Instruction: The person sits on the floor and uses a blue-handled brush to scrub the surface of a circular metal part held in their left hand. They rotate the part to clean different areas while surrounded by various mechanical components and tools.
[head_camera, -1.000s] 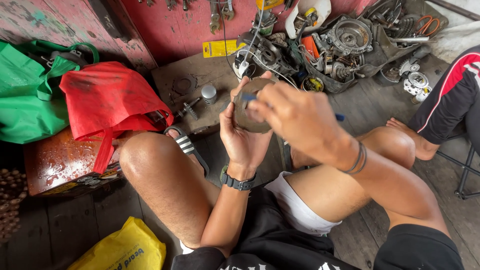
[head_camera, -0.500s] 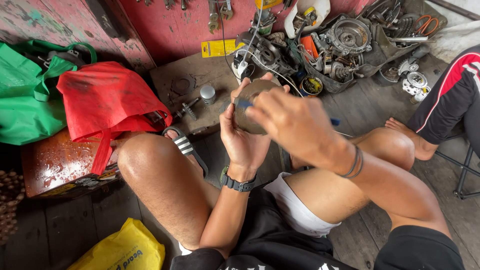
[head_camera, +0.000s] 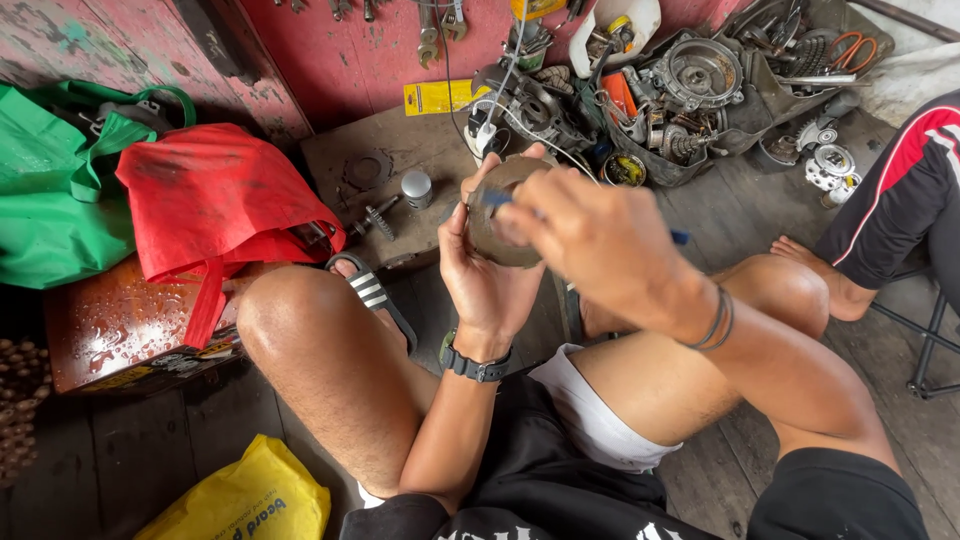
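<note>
Your left hand (head_camera: 487, 285) cups the round metal disc (head_camera: 497, 215) from behind, fingers wrapped on its rim. Your right hand (head_camera: 590, 235) pinches a blue-handled tool (head_camera: 493, 198) (tip hidden), lying across the disc's face, right-hand side nearer.

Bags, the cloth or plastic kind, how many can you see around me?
3. A green bag lies far left, a red bag sits beside it on a wet brown box, and a yellow bag lies on the floor by the left knee. Others may be out of frame.
</note>
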